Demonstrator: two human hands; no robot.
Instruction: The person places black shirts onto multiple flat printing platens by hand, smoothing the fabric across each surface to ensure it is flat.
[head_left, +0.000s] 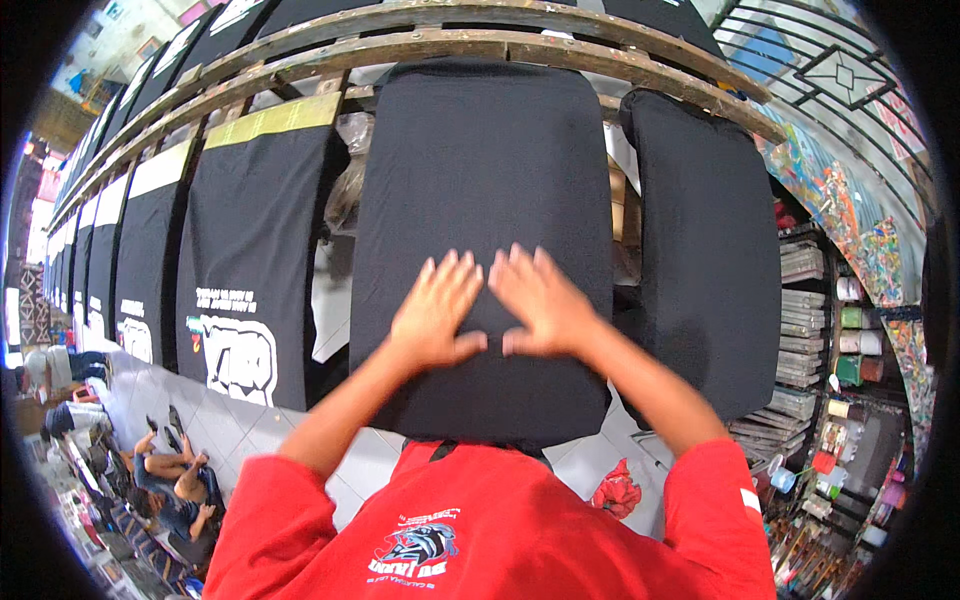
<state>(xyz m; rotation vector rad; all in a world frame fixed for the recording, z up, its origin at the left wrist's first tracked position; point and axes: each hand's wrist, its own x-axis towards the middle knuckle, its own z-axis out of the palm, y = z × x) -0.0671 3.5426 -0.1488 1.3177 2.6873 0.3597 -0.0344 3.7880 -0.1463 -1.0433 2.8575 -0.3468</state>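
Note:
Black fabric (480, 165) covers a board in front of me, with its rounded end lying against wooden rails. Both palms face down over its middle, thumbs turned toward each other and fingers pointing away from me. My left hand (439, 315) is on the left half, and my right hand (544, 307) is close beside it on the right; neither holds anything. Whether the palms press on the cloth or hover just above it, I cannot tell. To the right, another board carries plain black fabric (705, 247). On the left, black fabric with a white print (247, 225) covers a neighbouring board.
Wooden rails (450, 45) run across the far side. More covered boards recede at left. Stacked frames (801, 330) and paint containers (855, 341) stand at right. A crumpled red cloth or bag (617, 491) lies on the tiled floor. A person (176, 495) sits at lower left.

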